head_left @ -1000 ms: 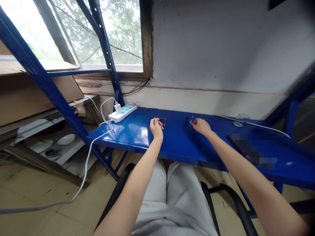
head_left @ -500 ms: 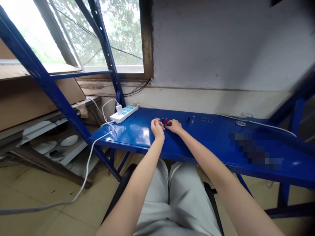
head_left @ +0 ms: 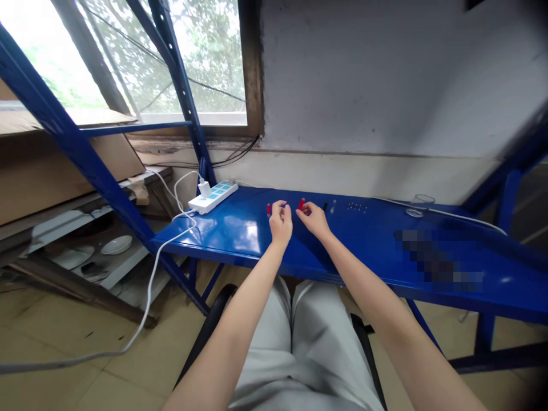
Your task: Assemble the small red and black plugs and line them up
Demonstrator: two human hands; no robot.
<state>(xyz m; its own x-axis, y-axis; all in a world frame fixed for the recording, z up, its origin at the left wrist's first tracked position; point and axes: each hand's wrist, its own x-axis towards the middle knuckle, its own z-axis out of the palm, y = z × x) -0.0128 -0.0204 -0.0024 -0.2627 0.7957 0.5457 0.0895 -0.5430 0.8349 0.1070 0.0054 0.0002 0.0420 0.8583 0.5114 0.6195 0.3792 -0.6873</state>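
My right hand (head_left: pixel 314 220) pinches a small red cylinder (head_left: pixel 301 203) between thumb and fingers, tilted and just above the blue tabletop. Close by on its left, my left hand (head_left: pixel 281 222) has its fingers curled toward the thumb. Whatever may be between those fingertips is hidden or too small to name. A second small red piece (head_left: pixel 269 209) with a pale lower end stands on the table, left of my left hand. Just past my right hand lies a small black piece (head_left: pixel 325 206), with small clear parts (head_left: pixel 333 209) beside it.
Several tiny metallic bits (head_left: pixel 356 206) lie in rows farther right. A clear round container (head_left: pixel 415 212) is near the wall by a white cable. A white power strip (head_left: pixel 213 197) with a plugged-in charger sits at the table's left end. A blurred dark object (head_left: pixel 432 260) lies at right.
My right hand has lifted the red cylinder and moved right. My left hand has shifted slightly right, uncovering the other red piece; the black piece that stood between my hands no longer shows.
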